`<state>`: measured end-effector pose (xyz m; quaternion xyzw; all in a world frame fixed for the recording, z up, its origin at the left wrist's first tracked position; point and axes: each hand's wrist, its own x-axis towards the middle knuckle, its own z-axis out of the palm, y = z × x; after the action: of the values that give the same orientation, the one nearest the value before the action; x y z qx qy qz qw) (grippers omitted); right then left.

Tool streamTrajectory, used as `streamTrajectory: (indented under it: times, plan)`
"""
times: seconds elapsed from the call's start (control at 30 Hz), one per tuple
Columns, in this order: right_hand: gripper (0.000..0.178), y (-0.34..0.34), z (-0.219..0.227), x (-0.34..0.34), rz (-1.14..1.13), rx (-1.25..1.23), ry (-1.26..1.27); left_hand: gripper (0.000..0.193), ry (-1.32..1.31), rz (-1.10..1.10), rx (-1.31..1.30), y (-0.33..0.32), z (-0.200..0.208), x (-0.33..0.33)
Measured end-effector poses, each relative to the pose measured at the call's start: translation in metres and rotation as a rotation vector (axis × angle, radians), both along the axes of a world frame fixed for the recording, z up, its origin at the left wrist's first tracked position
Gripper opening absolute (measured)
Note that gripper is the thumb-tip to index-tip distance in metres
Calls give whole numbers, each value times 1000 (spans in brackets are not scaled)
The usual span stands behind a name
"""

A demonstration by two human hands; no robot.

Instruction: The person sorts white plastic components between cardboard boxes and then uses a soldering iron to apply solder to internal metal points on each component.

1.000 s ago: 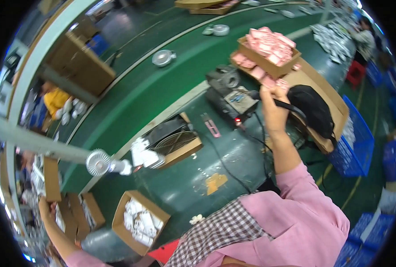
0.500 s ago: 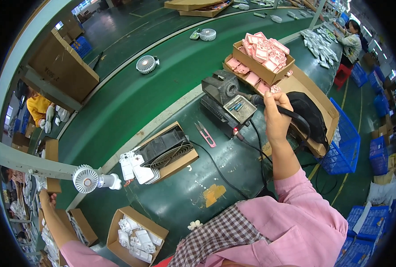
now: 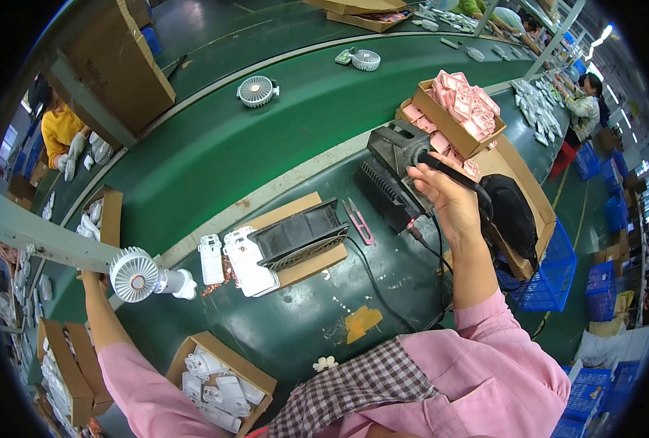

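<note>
A soldering iron (image 3: 452,170) with a black handle rests with its front end in the opening of a dark iron stand (image 3: 399,150). Just below the handle is my right hand (image 3: 448,201), its fingers stretched out and loose, not wrapped round the iron. My left hand (image 3: 93,279) is at the far left, mostly hidden behind the pale metal post (image 3: 54,232); its fingers do not show. Close to it, in front, a white handheld fan (image 3: 136,276) stands by the post.
A black blower fan (image 3: 300,235) on cardboard has white plastic casings (image 3: 248,266) beside it. Pink thread snips (image 3: 358,221) lie near the stand. Pink parts (image 3: 464,106) fill a box behind; white parts (image 3: 222,394) fill another in front. Two small fans (image 3: 257,91) (image 3: 366,60) sit on the green belt.
My right hand has loosened from the soldering iron, which now sits in the stand. My left hand has moved farther forward, behind the post. The whole view has shifted slightly.
</note>
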<state>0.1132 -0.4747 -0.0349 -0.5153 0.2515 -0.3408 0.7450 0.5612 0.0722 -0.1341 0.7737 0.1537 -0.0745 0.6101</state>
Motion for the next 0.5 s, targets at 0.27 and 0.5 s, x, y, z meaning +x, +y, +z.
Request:
streamTrajectory:
  times: [0.27,0.5]
  plan:
    - [36,58,-6,-40,262,146,-212,24,64,-282,244,38,27,-85]
    - [20,172,3,-32,1188,-186,289,29,-190,-442,515,33,116,-314]
